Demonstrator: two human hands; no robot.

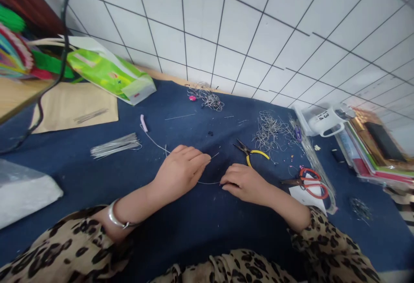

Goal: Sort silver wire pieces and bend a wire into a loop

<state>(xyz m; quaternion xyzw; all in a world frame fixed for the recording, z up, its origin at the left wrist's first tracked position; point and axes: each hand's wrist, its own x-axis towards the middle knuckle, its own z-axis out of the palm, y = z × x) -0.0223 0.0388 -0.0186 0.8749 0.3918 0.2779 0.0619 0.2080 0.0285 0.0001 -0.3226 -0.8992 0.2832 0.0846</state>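
Note:
My left hand point(183, 171) is closed in a pinch around a thin wire, its knuckles facing up. From under its fingers the wire point(208, 183) runs in a shallow curve to the fingertips of my right hand point(247, 183), which are pressed together on it. A short straight wire end point(215, 155) sticks out past the left fingertips. On the other side, a wire leads up to a pale purple strip point(143, 123) lying on the cloth. Pliers with yellow handles point(250, 150) lie just beyond my right hand, jaws apart. My fingers hide the gripped parts of the wire.
A bundle of straight wires point(115, 146) lies left on the dark blue cloth point(194, 231). Tangled wire heaps point(271, 130) sit toward the wall. Red-handled scissors point(312, 183) rest at right, near a white cup point(326, 121). A green bag point(111, 73) stands back left.

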